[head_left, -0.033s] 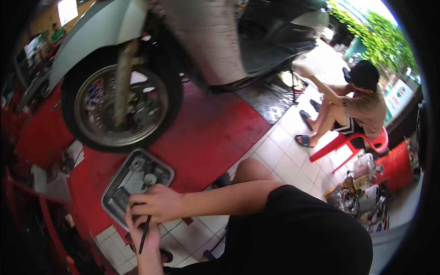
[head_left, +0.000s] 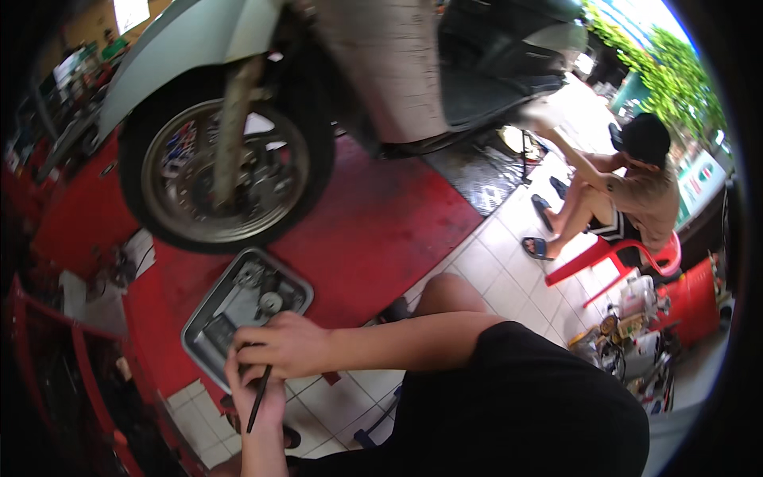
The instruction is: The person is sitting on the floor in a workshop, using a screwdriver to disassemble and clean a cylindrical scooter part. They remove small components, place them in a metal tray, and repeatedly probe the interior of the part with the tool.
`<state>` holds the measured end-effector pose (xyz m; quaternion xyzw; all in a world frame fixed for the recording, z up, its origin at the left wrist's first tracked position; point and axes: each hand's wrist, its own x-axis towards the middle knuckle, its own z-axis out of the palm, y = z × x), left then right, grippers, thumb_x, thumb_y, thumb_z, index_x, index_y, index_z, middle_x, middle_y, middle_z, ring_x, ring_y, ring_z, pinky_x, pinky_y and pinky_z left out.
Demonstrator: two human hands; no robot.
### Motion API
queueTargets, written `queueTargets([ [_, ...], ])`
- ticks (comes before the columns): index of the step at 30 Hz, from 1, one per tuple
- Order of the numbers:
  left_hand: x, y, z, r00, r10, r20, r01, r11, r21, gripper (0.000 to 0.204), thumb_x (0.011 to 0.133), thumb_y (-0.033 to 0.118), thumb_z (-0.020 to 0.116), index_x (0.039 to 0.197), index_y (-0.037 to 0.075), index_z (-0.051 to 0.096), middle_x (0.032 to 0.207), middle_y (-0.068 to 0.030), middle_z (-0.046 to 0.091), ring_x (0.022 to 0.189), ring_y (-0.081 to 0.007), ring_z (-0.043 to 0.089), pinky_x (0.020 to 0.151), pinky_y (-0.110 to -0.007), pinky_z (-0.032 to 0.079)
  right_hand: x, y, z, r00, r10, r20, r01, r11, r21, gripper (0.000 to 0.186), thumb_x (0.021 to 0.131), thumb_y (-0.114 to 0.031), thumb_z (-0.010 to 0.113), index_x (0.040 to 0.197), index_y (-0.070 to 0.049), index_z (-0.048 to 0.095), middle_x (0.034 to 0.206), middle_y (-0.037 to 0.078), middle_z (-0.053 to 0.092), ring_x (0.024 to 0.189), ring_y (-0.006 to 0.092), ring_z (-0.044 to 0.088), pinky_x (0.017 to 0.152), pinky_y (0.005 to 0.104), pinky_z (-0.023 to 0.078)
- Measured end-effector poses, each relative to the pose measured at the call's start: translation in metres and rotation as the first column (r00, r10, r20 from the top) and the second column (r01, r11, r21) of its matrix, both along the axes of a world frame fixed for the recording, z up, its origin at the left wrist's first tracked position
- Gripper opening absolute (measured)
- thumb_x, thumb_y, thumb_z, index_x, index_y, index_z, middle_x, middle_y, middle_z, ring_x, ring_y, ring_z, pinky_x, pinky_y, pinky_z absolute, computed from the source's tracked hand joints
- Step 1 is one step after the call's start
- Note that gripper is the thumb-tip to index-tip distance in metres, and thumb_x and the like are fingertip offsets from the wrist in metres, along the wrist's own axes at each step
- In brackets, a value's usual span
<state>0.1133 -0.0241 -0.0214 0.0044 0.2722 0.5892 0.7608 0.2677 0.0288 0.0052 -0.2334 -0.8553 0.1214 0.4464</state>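
My left hand (head_left: 266,404) comes up from the lower edge, its fingers closed and partly covered by my right hand (head_left: 288,343). The two hands meet at the near end of a grey metal tray (head_left: 300,296). A thin dark rod (head_left: 257,404) slants out from below my right hand's curled fingers, across my left palm. Whatever my left fingers grip is hidden. Inside the tray lie a round metal part (head_left: 271,303), other small metal parts (head_left: 248,275) and a dark rectangular piece (head_left: 216,335).
A pale scooter (head_left: 373,71) stands over a red platform (head_left: 381,215), its front wheel (head_left: 226,171) just beyond the tray. At right, another person (head_left: 636,183) sits on a red plastic chair (head_left: 580,266). Bottles and parts (head_left: 628,330) crowd the lower right.
The whole scene has shifted slightly to the right in the view. Both hands remain together at the tray's near end, with the rod between them.
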Motion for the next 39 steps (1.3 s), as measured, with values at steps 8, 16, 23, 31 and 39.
queueTargets([
  [8, -0.004, -0.001, 0.010, 0.999, -0.042, 0.015, 0.041, 0.997, 0.065, 0.037, 0.096, 0.038, 0.062, 0.117, 0.007, 0.057, 0.109, -0.0060, 0.063, 0.101, -0.0173, 0.064, 0.094, -0.033, 0.052, -0.003, -0.003, 0.018, 0.992, 0.098, 0.079, -0.087, 0.987, -0.133, 0.023, 0.083, -0.025, 0.073, 0.094, -0.007, 0.062, 0.102, 0.002, 0.062, 0.073, 0.0249, 0.066, 0.057, 0.0346, 0.052],
  [16, 0.001, -0.004, 0.012, 1.000, 0.010, 0.009, -0.010, 0.999, 0.041, 0.035, 0.095, 0.026, 0.067, 0.115, -0.001, 0.056, 0.106, -0.0079, 0.061, 0.099, -0.0162, 0.058, 0.086, -0.031, 0.049, -0.001, -0.005, 0.023, 0.988, 0.136, 0.075, -0.113, 0.959, -0.261, 0.023, 0.075, -0.013, 0.079, 0.092, -0.004, 0.067, 0.099, 0.005, 0.065, 0.075, 0.0239, 0.066, 0.059, 0.0325, 0.052],
  [23, 0.003, -0.004, 0.013, 1.000, -0.007, -0.004, 0.007, 0.998, 0.069, 0.039, 0.093, 0.027, 0.069, 0.116, -0.001, 0.054, 0.108, -0.0100, 0.059, 0.102, -0.0193, 0.056, 0.086, -0.033, 0.050, 0.000, -0.003, 0.021, 0.993, 0.116, 0.020, -0.108, 0.967, -0.233, 0.022, 0.075, -0.012, 0.079, 0.092, -0.005, 0.066, 0.095, 0.003, 0.063, 0.070, 0.0246, 0.063, 0.056, 0.0343, 0.049],
  [31, 0.000, -0.007, 0.012, 0.984, -0.042, -0.172, 0.058, 0.994, 0.093, 0.043, 0.093, 0.035, 0.066, 0.118, 0.004, 0.050, 0.111, -0.0101, 0.058, 0.102, -0.0223, 0.060, 0.096, -0.036, 0.049, -0.001, -0.010, 0.025, 0.990, 0.110, -0.086, -0.137, 0.882, -0.451, 0.024, 0.073, 0.000, 0.080, 0.092, 0.004, 0.067, 0.095, 0.012, 0.066, 0.077, 0.0273, 0.066, 0.065, 0.0331, 0.053],
  [39, -0.002, -0.007, 0.009, 0.990, -0.067, -0.120, 0.080, 0.991, 0.109, 0.044, 0.094, 0.036, 0.066, 0.117, 0.002, 0.051, 0.110, -0.0104, 0.058, 0.107, -0.0213, 0.059, 0.098, -0.037, 0.049, 0.001, -0.010, 0.030, 0.991, 0.112, -0.070, -0.130, 0.911, -0.391, 0.022, 0.072, -0.001, 0.080, 0.091, 0.001, 0.069, 0.097, 0.011, 0.068, 0.080, 0.0266, 0.068, 0.066, 0.0328, 0.056],
])
